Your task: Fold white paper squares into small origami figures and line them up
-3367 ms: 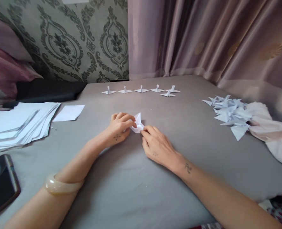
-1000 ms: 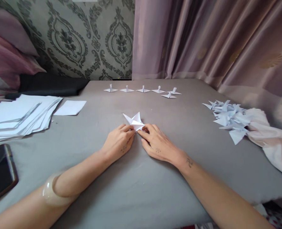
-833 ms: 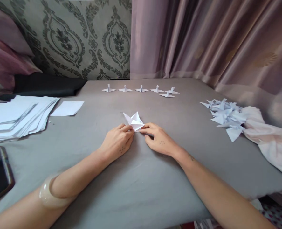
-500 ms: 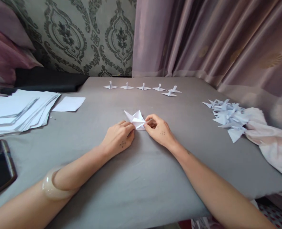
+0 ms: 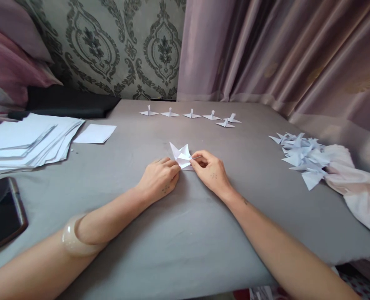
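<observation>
A partly folded white sheet of paper (image 5: 182,157) stands on the grey cloth in front of me, with pointed flaps rising at its back and left. My left hand (image 5: 160,177) rests on the cloth, its closed fingers pinching the paper's lower left edge. On the other side, my right hand (image 5: 210,170) grips the right corner between thumb and forefinger. The fingertips of both hands hide parts of the paper's edges.
Several folded paper shapes (image 5: 191,114) stand in a row at the back. A heap of folded paper (image 5: 306,152) lies at right beside a pale cloth (image 5: 360,179). At left are a stack of paper sheets (image 5: 31,146), a single sheet (image 5: 95,133) and a phone (image 5: 3,212).
The whole view has shifted slightly. The paper's left flap now points more steeply upward, and my left hand has edged a little to the right. Both hands keep their hold.
</observation>
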The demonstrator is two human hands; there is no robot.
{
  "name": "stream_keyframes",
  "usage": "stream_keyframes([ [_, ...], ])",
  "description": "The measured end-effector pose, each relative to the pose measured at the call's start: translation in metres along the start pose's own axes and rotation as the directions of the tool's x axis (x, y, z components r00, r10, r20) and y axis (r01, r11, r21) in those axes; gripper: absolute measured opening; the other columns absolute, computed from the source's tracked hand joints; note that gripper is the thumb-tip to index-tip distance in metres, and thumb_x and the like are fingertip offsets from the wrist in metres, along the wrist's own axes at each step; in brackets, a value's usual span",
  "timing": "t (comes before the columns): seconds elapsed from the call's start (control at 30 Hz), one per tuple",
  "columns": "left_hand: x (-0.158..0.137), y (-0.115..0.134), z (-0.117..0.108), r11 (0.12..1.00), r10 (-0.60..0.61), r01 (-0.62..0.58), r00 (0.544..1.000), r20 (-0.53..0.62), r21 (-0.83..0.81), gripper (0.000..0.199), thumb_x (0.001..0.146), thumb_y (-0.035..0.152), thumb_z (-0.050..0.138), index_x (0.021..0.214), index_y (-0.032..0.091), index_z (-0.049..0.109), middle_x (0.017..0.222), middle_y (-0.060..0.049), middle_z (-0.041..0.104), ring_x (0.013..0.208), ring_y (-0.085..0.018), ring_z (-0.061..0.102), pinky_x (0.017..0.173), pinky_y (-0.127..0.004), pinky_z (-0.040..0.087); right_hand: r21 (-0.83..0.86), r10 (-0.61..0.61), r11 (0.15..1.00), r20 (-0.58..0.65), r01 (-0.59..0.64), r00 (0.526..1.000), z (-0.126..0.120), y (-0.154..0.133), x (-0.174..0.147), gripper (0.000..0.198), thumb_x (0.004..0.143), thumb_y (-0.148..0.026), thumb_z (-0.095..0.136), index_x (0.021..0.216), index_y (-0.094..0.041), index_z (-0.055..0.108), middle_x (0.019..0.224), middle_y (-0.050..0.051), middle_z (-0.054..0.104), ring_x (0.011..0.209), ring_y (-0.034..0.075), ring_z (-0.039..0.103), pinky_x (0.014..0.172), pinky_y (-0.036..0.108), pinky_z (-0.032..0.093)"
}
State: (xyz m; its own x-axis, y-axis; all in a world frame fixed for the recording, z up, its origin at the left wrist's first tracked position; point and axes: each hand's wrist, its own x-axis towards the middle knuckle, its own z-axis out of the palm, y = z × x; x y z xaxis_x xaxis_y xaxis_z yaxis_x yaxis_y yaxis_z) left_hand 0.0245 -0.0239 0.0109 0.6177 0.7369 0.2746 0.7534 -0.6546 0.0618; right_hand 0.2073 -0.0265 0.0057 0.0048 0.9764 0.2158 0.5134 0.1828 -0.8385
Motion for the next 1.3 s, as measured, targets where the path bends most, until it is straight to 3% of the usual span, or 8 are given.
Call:
stream_keyframes([
  [0.17, 0.0, 0.0, 0.002, 0.997, -0.071, 0.068, 0.996, -0.058, -0.043, 0.025, 0.091, 0.02, 0.043, 0.095, 0.018, 0.068, 0.092, -0.005, 0.071, 0.086, -0.018, 0.062, 0.064, -0.026, 0.047, -0.01, 0.036, 0.999, -0.007, -0.036, 0.999, -0.002, -0.002, -0.001, 0.018, 0.077, -0.024, 0.059, 0.095, -0.024, 0.057, 0.077, -0.001, 0.073, 0.07, 0.015, 0.067, 0.072, 0.029, 0.048],
  [0.37, 0.0, -0.002, 0.003, 0.998, -0.028, 0.024, 0.998, -0.061, -0.059, 0.027, 0.091, 0.019, 0.043, 0.095, 0.019, 0.07, 0.093, -0.005, 0.07, 0.087, -0.018, 0.061, 0.065, -0.026, 0.048, -0.028, 0.073, 0.997, 0.044, -0.072, 0.996, -0.002, 0.0, 0.0, 0.03, 0.073, -0.023, 0.06, 0.102, -0.021, 0.052, 0.078, 0.0, 0.071, 0.069, 0.014, 0.064, 0.07, 0.028, 0.047],
  [0.63, 0.0, -0.003, 0.005, 0.997, 0.045, -0.048, 0.998, -0.052, -0.066, 0.028, 0.09, 0.017, 0.042, 0.09, 0.017, 0.071, 0.104, -0.007, 0.069, 0.09, -0.019, 0.062, 0.072, -0.029, 0.051, -0.066, 0.062, 0.996, 0.094, -0.055, 0.994, -0.006, -0.005, 0.0, 0.019, 0.076, -0.023, 0.057, 0.095, -0.022, 0.057, 0.078, -0.001, 0.072, 0.069, 0.013, 0.064, 0.072, 0.027, 0.047],
  [0.77, 0.0, -0.005, 0.004, 0.987, -0.035, 0.025, 0.997, -0.064, -0.159, 0.025, 0.086, 0.016, 0.046, 0.089, 0.018, 0.07, 0.099, -0.006, 0.071, 0.09, -0.019, 0.063, 0.07, -0.028, 0.051, -0.077, 0.089, 0.994, 0.078, -0.083, 0.993, -0.007, -0.006, 0.0, 0.02, 0.076, -0.024, 0.059, 0.095, -0.022, 0.059, 0.077, -0.001, 0.073, 0.072, 0.015, 0.067, 0.074, 0.029, 0.047],
  [0.93, 0.003, -0.013, 0.004, 0.934, -0.145, 0.126, 0.989, -0.03, -0.335, 0.023, 0.081, 0.016, 0.048, 0.09, 0.02, 0.07, 0.099, -0.003, 0.07, 0.075, -0.014, 0.064, 0.068, -0.025, 0.051, -0.088, 0.086, 0.993, 0.065, -0.08, 0.994, -0.007, -0.003, -0.002, 0.024, 0.075, -0.023, 0.06, 0.098, -0.022, 0.06, 0.078, -0.001, 0.073, 0.072, 0.015, 0.067, 0.074, 0.029, 0.048],
  [1.1, 0.001, -0.012, 0.002, 0.96, -0.069, 0.065, 0.998, -0.007, -0.272, 0.029, 0.082, 0.014, 0.045, 0.094, 0.021, 0.071, 0.105, -0.004, 0.07, 0.095, -0.02, 0.063, 0.074, -0.028, 0.052, -0.083, 0.075, 0.994, 0.072, -0.069, 0.995, -0.008, -0.003, -0.003, 0.025, 0.074, -0.022, 0.06, 0.099, -0.023, 0.061, 0.078, -0.001, 0.073, 0.07, 0.014, 0.066, 0.072, 0.028, 0.048],
  [1.3, 0.002, -0.01, -0.005, 0.983, 0.143, -0.136, 0.988, 0.053, -0.122, 0.032, 0.086, 0.012, 0.039, 0.09, 0.016, 0.07, 0.106, -0.009, 0.068, 0.095, -0.021, 0.061, 0.071, -0.029, 0.052, -0.071, 0.063, 0.996, 0.107, -0.056, 0.992, -0.01, -0.002, -0.003, 0.026, 0.076, -0.023, 0.058, 0.101, -0.022, 0.064, 0.081, 0.0, 0.073, 0.073, 0.015, 0.066, 0.074, 0.029, 0.048],
])
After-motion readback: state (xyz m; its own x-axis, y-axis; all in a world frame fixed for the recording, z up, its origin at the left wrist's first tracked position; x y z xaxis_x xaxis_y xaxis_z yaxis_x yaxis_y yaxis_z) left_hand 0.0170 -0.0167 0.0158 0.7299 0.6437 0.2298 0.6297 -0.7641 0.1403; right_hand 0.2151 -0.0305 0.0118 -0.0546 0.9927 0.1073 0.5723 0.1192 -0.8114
